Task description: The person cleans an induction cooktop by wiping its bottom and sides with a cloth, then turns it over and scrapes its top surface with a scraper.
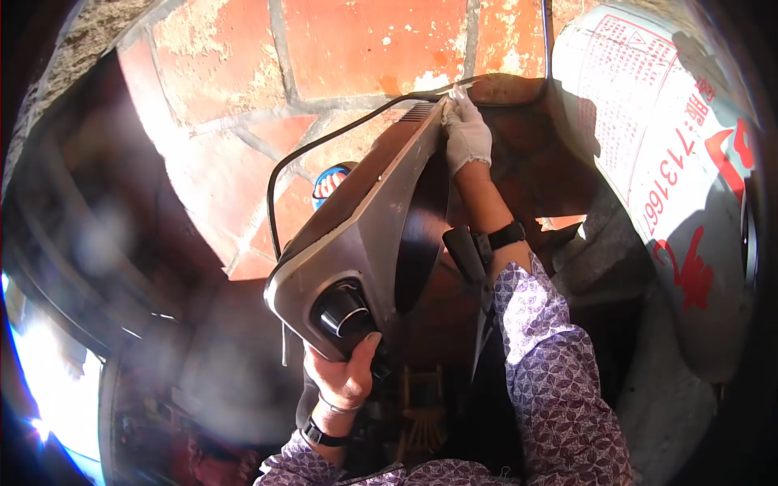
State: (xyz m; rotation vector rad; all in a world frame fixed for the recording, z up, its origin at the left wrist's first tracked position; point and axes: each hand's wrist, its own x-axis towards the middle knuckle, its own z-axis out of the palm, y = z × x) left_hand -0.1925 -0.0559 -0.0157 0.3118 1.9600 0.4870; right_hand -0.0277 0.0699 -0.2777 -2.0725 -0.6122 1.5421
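A silver tabletop electric cooker (361, 243) is held tilted on edge in front of me, with a black glass disc (423, 231) on its right face. At its near end is a large black knob (340, 310). My left hand (344, 374) is closed on this near end, thumb beside the knob and most fingers hidden behind. At the far top corner, near the slotted vents, my right hand (468, 139), in what looks like a white glove, grips the edge. A black cord (320, 139) loops along the cooker's left side.
Red floor tiles (365, 49) with grey joints lie beyond the cooker. A large white gas cylinder (648, 146) with red lettering stands at the right. A blue-and-white object (330, 185) shows partly behind the cooker. Low down is a small wooden stool (423, 413) in shadow.
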